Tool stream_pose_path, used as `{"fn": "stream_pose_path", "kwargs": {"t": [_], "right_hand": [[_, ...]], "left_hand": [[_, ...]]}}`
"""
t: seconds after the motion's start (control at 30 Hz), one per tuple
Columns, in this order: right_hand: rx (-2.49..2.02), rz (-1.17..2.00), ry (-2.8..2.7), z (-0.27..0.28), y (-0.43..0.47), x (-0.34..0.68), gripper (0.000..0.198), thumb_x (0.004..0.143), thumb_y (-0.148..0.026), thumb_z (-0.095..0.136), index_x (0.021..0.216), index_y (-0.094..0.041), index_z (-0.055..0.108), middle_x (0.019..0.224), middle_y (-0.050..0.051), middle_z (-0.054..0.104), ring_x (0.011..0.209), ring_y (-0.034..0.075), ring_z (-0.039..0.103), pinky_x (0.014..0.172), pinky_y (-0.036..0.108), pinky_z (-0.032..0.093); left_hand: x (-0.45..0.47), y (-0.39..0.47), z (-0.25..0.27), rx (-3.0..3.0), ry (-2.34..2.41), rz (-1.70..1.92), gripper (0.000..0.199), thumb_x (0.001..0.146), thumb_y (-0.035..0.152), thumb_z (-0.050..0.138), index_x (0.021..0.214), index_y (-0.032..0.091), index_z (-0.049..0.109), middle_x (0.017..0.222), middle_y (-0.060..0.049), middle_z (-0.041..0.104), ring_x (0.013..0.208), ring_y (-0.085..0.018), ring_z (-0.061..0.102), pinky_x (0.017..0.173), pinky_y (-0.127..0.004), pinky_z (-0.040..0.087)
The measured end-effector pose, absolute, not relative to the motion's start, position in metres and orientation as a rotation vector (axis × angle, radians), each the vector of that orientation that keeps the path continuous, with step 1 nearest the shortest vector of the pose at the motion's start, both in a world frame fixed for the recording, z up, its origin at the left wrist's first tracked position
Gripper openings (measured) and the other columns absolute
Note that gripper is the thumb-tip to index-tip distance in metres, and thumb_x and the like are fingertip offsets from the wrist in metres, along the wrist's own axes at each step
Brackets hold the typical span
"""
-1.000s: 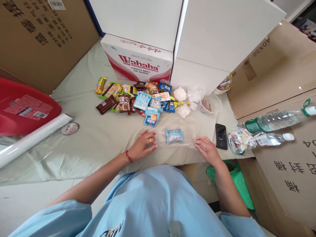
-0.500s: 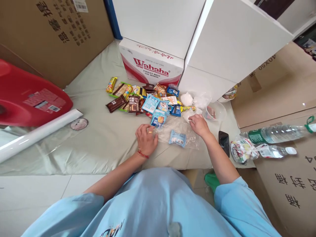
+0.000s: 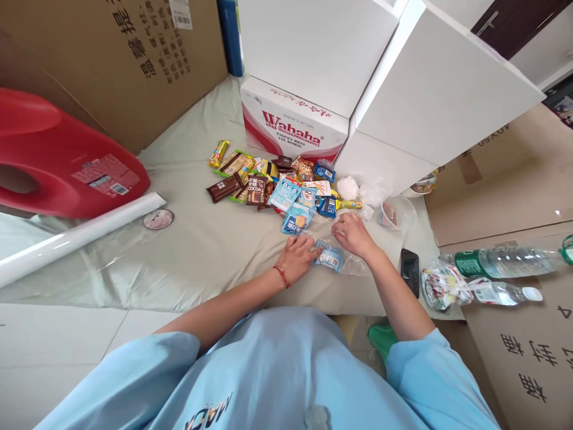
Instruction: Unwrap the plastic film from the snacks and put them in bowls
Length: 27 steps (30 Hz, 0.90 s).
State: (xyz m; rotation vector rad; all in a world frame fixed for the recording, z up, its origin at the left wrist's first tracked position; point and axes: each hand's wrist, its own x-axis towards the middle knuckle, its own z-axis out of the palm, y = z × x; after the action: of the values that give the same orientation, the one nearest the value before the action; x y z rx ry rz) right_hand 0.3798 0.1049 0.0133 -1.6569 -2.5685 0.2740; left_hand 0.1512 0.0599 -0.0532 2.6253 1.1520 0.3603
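A light-blue snack packet [image 3: 330,257] lies in a thin clear plastic bag [image 3: 358,266] near the front edge of the cloth-covered surface. My left hand [image 3: 295,261] is at the packet's left side, its bent fingers closed on the bag and the thumb close to the packet. Above the packet's right end, my right hand [image 3: 354,235] has its fingers curled in a pinch at the bag's upper edge. Its fingertips partly hide the plastic there. Just beyond both hands, a light-blue pouch [image 3: 296,219] lies at the front of a pile of wrapped snacks [image 3: 256,191].
A Wahaba-style white-and-red carton [image 3: 290,122] stands behind the snacks. To the right are a clear plastic tub [image 3: 405,212], a phone [image 3: 409,272] and water bottles [image 3: 514,263]. A red jug [image 3: 67,161] and white roll [image 3: 85,239] lie left.
My left hand has moved right, up to the packet, gathering the bag's left side. My right hand has come nearer to the packet. The camera view has shifted slightly.
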Motion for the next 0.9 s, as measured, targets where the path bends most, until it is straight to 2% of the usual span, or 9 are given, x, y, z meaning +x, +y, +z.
{"fn": "stream_pose_path", "kwargs": {"t": [0.1,0.2,0.27,0.37,0.43,0.57,0.7,0.8,0.9], "right_hand": [[-1.462,0.117,-2.672,0.023,0.068,0.363,0.021,0.099,-0.018,0.056,0.094,-0.024,0.076,0.127,0.013,0.064,0.133,0.034,0.045,0.114,0.055,0.033],[-1.483,0.244,-2.8,0.012,0.034,0.349,0.025,0.101,-0.016,0.052,0.107,-0.025,0.074,0.109,0.013,0.068,0.109,0.03,0.058,0.096,0.044,0.046],[-1.56,0.306,-2.819,-0.002,0.018,0.346,0.03,0.101,-0.015,0.051,0.121,-0.026,0.071,0.101,0.011,0.068,0.093,0.027,0.06,0.081,0.037,0.047],[-1.603,0.294,-2.757,-0.023,0.004,0.347,0.036,0.104,-0.019,0.048,0.134,-0.03,0.066,0.104,0.01,0.067,0.089,0.025,0.06,0.073,0.033,0.045],[-1.597,0.251,-2.727,-0.03,0.001,0.349,0.038,0.106,-0.019,0.046,0.135,-0.031,0.066,0.102,0.009,0.065,0.088,0.024,0.057,0.072,0.032,0.044],[-1.601,0.225,-2.655,-0.034,-0.002,0.353,0.04,0.106,-0.017,0.044,0.136,-0.031,0.068,0.098,0.007,0.062,0.086,0.022,0.052,0.072,0.03,0.044],[-1.571,0.314,-2.583,-0.032,-0.006,0.354,0.041,0.104,-0.015,0.046,0.136,-0.029,0.068,0.1,0.007,0.06,0.089,0.022,0.052,0.078,0.032,0.047],[-1.562,0.37,-2.545,-0.03,-0.011,0.354,0.046,0.1,-0.01,0.05,0.14,-0.028,0.065,0.104,0.007,0.059,0.093,0.023,0.052,0.083,0.034,0.049],[-1.567,0.417,-2.498,-0.03,-0.019,0.352,0.045,0.095,-0.009,0.053,0.135,-0.023,0.066,0.114,0.01,0.06,0.1,0.025,0.052,0.089,0.038,0.051]], "left_hand": [[0.153,0.057,-0.057,2.577,1.161,0.399,0.044,0.101,0.016,0.043,0.131,0.034,0.07,0.107,-0.012,0.065,0.111,-0.029,0.053,0.094,-0.047,0.033],[0.149,0.056,-0.065,2.51,1.174,0.46,0.04,0.1,0.019,0.047,0.125,0.036,0.073,0.109,-0.011,0.065,0.112,-0.03,0.052,0.096,-0.049,0.035],[0.141,0.058,-0.073,2.413,1.217,0.541,0.037,0.097,0.018,0.051,0.115,0.034,0.077,0.11,-0.012,0.065,0.114,-0.031,0.052,0.096,-0.05,0.037],[0.123,0.065,-0.085,2.153,1.368,0.752,0.032,0.087,0.012,0.053,0.096,0.028,0.079,0.107,-0.01,0.066,0.113,-0.029,0.054,0.096,-0.05,0.043],[0.114,0.071,-0.089,2.023,1.484,0.847,0.034,0.089,0.012,0.047,0.099,0.025,0.076,0.108,-0.009,0.065,0.11,-0.028,0.055,0.097,-0.049,0.046],[0.115,0.07,-0.084,1.984,1.619,0.844,0.034,0.098,0.033,0.048,0.123,0.021,0.067,0.13,-0.015,0.061,0.124,-0.032,0.052,0.105,-0.054,0.046],[0.131,0.057,-0.067,2.052,1.66,0.654,0.02,0.084,0.036,0.069,0.094,0.019,0.069,0.147,-0.018,0.053,0.141,-0.043,0.041,0.11,-0.061,0.041],[0.143,0.05,-0.051,1.919,1.499,0.737,0.006,0.084,0.025,0.063,0.084,0.02,0.066,0.12,-0.013,0.068,0.117,-0.031,0.062,0.099,-0.048,0.052],[0.163,0.047,-0.038,1.862,1.281,0.778,0.01,0.087,0.023,0.057,0.091,0.021,0.066,0.093,-0.004,0.072,0.088,-0.021,0.068,0.082,-0.035,0.057]]}}
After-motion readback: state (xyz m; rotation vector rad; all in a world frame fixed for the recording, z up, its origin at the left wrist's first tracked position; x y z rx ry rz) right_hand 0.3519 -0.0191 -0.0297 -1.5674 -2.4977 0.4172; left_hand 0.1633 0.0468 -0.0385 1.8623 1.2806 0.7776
